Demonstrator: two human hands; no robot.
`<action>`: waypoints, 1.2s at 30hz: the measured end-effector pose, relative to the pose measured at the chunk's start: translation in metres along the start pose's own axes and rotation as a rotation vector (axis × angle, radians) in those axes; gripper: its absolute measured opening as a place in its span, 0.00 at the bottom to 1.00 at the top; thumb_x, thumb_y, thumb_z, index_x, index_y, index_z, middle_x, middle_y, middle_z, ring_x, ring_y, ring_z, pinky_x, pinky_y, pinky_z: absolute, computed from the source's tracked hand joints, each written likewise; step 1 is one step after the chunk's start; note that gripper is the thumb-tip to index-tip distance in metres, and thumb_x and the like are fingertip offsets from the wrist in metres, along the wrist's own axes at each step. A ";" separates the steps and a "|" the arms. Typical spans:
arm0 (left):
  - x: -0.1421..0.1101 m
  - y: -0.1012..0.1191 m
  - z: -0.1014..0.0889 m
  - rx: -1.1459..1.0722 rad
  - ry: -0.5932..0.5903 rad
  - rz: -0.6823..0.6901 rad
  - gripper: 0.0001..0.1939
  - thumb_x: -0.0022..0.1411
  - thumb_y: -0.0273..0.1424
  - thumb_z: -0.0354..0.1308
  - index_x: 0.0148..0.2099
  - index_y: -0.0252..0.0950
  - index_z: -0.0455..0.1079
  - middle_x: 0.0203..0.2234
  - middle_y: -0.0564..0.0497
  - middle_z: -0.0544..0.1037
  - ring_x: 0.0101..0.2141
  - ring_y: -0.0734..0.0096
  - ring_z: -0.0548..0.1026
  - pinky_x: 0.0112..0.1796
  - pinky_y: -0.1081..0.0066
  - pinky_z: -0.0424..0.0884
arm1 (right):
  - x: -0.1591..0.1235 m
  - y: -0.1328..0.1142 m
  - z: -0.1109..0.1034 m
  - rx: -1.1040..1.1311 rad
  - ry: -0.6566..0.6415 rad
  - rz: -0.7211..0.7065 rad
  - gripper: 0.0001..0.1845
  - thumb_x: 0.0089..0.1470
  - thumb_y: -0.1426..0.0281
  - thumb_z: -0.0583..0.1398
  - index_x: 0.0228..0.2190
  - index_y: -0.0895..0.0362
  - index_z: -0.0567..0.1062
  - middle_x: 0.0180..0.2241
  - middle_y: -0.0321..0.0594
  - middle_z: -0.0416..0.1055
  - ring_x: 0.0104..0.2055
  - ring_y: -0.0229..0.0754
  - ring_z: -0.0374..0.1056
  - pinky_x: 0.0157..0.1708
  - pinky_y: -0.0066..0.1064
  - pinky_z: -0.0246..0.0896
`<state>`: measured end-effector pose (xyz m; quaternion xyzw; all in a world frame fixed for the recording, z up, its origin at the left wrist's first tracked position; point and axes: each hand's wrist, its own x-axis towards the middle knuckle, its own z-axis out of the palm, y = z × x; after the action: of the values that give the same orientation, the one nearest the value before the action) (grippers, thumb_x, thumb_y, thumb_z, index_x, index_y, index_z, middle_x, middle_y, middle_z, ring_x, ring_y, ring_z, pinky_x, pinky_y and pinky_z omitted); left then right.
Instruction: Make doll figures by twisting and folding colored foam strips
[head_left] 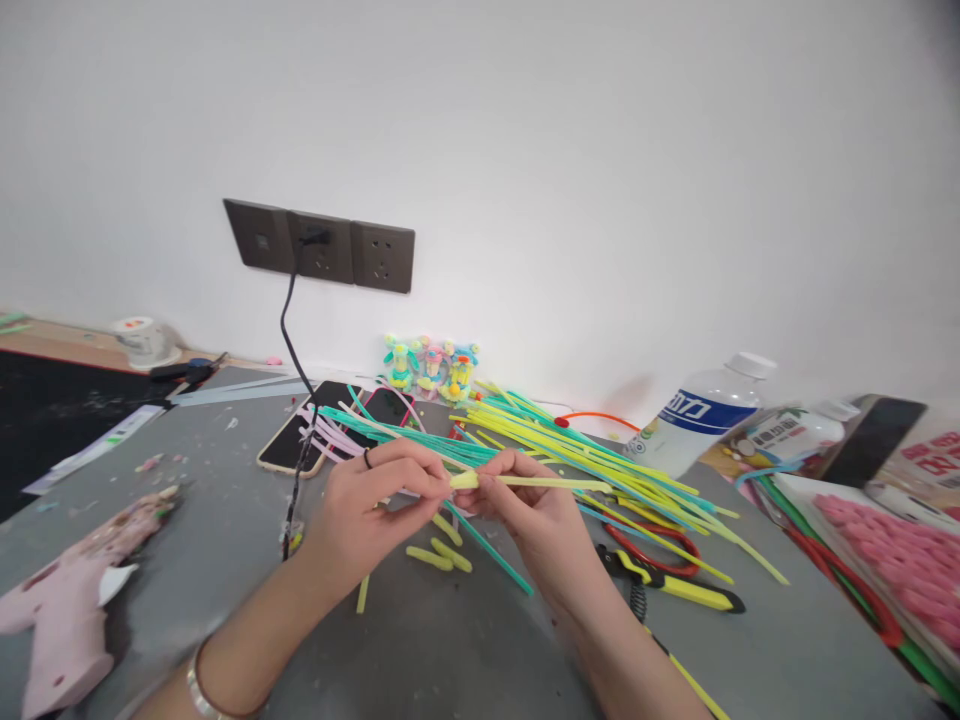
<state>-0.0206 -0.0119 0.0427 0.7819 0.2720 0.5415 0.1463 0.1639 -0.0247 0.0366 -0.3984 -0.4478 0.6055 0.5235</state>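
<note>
My left hand [382,505] and my right hand [529,510] meet over the grey table, fingertips pinched around a pale yellow pipe cleaner [555,483]. Its thicker end sits between the two hands, and a straight length sticks out to the right past my right hand. Just below lie several short yellow-green pipe cleaner pieces [442,555]. Behind my hands spreads a heap of long teal, yellow and blue pipe cleaners [570,440]. Lilac ones [326,435] lie left of it. What my fingertips cover is hidden.
Yellow-and-black pliers [682,588] lie right of my forearm, a pink glue gun [75,590] at left. Phones [292,445] and three small fuzzy figures [431,367] are near the wall. A bottle [701,415] leans at right. A black cable [287,320] hangs from the socket panel [322,245].
</note>
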 end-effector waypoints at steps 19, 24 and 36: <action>0.003 -0.003 0.005 -0.163 -0.260 -0.559 0.02 0.60 0.27 0.56 0.33 0.37 0.68 0.28 0.53 0.73 0.30 0.72 0.74 0.30 0.76 0.72 | 0.003 -0.003 -0.009 -0.727 0.220 -0.367 0.04 0.53 0.68 0.61 0.28 0.54 0.75 0.28 0.39 0.77 0.32 0.46 0.73 0.32 0.33 0.64; -0.002 -0.011 0.007 -0.164 -0.523 -0.735 0.03 0.55 0.27 0.59 0.29 0.35 0.71 0.23 0.55 0.72 0.24 0.73 0.70 0.26 0.76 0.66 | 0.006 -0.012 -0.014 -0.692 0.074 -0.476 0.05 0.55 0.69 0.61 0.28 0.54 0.76 0.31 0.40 0.77 0.36 0.46 0.73 0.38 0.35 0.66; 0.006 -0.001 0.001 -0.445 -0.429 -0.799 0.14 0.63 0.40 0.56 0.32 0.35 0.73 0.23 0.55 0.69 0.21 0.77 0.61 0.21 0.77 0.56 | 0.008 -0.011 -0.015 -0.701 -0.170 -0.574 0.05 0.57 0.70 0.63 0.29 0.53 0.79 0.33 0.42 0.75 0.37 0.45 0.72 0.38 0.36 0.67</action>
<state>-0.0182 -0.0076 0.0459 0.6600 0.3918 0.3154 0.5580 0.1802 -0.0141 0.0427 -0.3602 -0.7592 0.2783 0.4652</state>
